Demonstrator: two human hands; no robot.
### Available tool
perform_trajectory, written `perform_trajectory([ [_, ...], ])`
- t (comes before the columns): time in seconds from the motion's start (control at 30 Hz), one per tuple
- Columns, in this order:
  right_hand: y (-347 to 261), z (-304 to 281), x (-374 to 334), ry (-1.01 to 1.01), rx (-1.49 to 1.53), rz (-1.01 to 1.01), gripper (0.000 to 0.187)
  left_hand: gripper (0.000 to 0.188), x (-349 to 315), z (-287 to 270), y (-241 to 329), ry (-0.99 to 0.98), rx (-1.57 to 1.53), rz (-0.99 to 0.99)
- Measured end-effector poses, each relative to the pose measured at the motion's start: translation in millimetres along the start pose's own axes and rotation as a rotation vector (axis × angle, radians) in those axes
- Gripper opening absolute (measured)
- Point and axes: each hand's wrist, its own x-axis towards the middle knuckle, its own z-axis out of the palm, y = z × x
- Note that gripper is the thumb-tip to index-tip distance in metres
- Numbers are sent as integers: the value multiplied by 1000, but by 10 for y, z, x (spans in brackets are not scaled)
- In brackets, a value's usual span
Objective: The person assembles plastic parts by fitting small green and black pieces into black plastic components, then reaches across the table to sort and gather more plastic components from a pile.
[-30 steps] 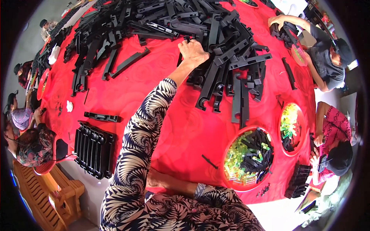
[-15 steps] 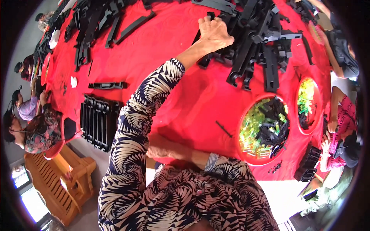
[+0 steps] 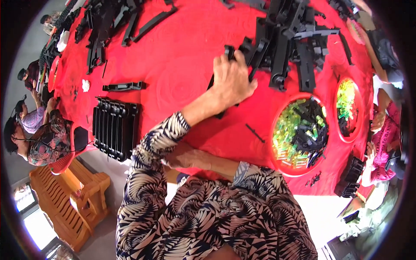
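My left hand (image 3: 232, 82) is closed on a long black plastic bar (image 3: 229, 52) at the near left edge of a pile of black plastic parts (image 3: 281, 52). The hand covers most of the bar; one end shows beyond the fingers and the other below the wrist. My right hand (image 3: 184, 157) lies near the table's front edge, close to my body. The left sleeve crosses in front of its fingers, so what they do is hidden.
A stack of black bars (image 3: 115, 130) stands at left, a single bar (image 3: 124, 86) beyond it. At right are a red basin (image 3: 277, 167) of yellow-green and black small pieces and another basin (image 3: 339, 130). Co-workers sit at both sides. A thin black strip (image 3: 255, 133) lies nearby.
My left hand has drawn back from the pile toward me, bringing the black bar along. My right hand stays near the front edge.
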Motion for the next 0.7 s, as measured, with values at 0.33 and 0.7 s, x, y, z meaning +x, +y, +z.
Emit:
perform_trajectory([
  [0.33, -316, -286, -245, 9, 5, 47, 17, 80, -472, -457, -44, 131, -231, 191],
  [0.7, -265, -463, -144, -114, 170, 178, 26, 87, 930, -382, -2767, 373, 128, -542],
])
